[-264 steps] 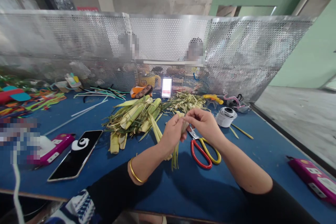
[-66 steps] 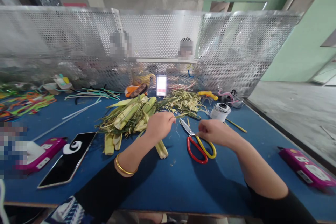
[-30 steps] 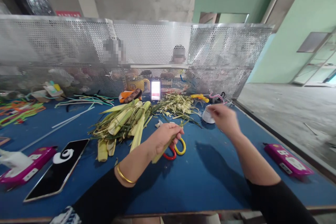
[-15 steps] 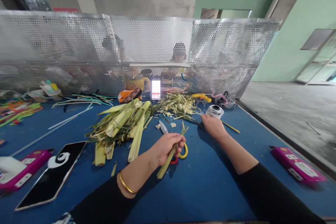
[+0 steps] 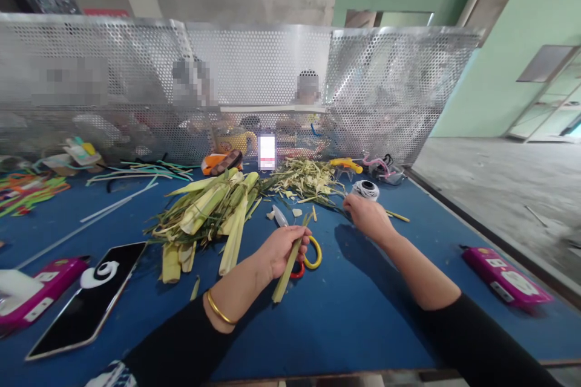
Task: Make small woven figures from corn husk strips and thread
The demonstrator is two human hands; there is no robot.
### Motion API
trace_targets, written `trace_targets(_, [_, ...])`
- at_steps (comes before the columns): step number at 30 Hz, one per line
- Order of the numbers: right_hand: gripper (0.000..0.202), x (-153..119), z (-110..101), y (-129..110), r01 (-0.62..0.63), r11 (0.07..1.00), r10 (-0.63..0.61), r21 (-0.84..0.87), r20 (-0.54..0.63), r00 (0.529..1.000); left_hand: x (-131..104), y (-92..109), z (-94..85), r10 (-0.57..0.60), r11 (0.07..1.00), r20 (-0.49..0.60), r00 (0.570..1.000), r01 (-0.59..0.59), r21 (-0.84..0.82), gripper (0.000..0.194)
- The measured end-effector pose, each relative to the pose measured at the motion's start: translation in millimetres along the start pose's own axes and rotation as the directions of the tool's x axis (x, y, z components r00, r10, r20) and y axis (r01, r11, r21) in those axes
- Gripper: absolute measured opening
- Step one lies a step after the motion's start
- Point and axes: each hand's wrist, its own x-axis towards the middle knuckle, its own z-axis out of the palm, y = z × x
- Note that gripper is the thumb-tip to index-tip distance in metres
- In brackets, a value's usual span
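My left hand (image 5: 288, 248) is closed in a pinch around a folded yellow-green husk strip (image 5: 285, 281), which slants down toward me. Just beneath that hand lie scissors (image 5: 313, 254) with one yellow and one red handle loop, partly covered by my fingers. Farther right, my right hand (image 5: 368, 217) has its fingers pressed together close to a spool of white cord (image 5: 365, 189); what they grip, if anything, is too small to make out. A bundle of husks and stalks (image 5: 200, 217) lies left of my left hand. Shredded husk scraps (image 5: 308, 178) are heaped behind both hands.
A black phone-like slab (image 5: 91, 302) and a magenta box (image 5: 40, 296) lie at left; another magenta box (image 5: 506, 275) is at right. Colored strips (image 5: 140, 172), a yellow tool (image 5: 345, 164) and safety glasses (image 5: 385, 172) sit near the perforated metal screen (image 5: 263, 66). People are behind it.
My left hand has shifted slightly left with the husk strip, showing more of the scissors' handles. My right hand stays by the spool, its forearm swung a little outward. The view has moved slightly.
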Motion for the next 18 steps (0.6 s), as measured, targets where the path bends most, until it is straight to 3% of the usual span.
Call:
trace_targets(5, [0.023, -22, -12, -5, 0.025, 0.998, -0.024, 0.065, -0.022, 0.999, 1, -2, 0.1, 0.011, 1.0, 0.017, 1.0, -0.011, 0.005, 0.016])
trace_targets(10, [0.028, -45, -15, -17, 0.164, 0.981, -0.173, -0.099, -0.08, 0.982, 1, -3, 0.2, 0.048, 0.998, 0.028, 0.998, -0.049, 0.032, 0.017])
trace_targets(13, [0.029, -57, -11, -29, 0.254, 0.965, -0.258, -0.067, -0.079, 0.963, 0, -3, 0.7, 0.073, 0.996, 0.065, 0.995, -0.077, 0.054, 0.019])
trace_targets(16, [0.03, -67, -4, -43, 0.369, 0.929, -0.37, -0.031, -0.109, 0.923, 1, -4, 0.0, 0.053, 0.996, 0.138, 0.989, -0.063, 0.065, 0.018])
trace_targets(18, [0.029, -72, 0, -54, 0.469, 0.883, -0.467, -0.024, -0.161, 0.87, 2, -6, -1.5, 0.007, 0.997, 0.192, 0.981, -0.022, 0.077, 0.016])
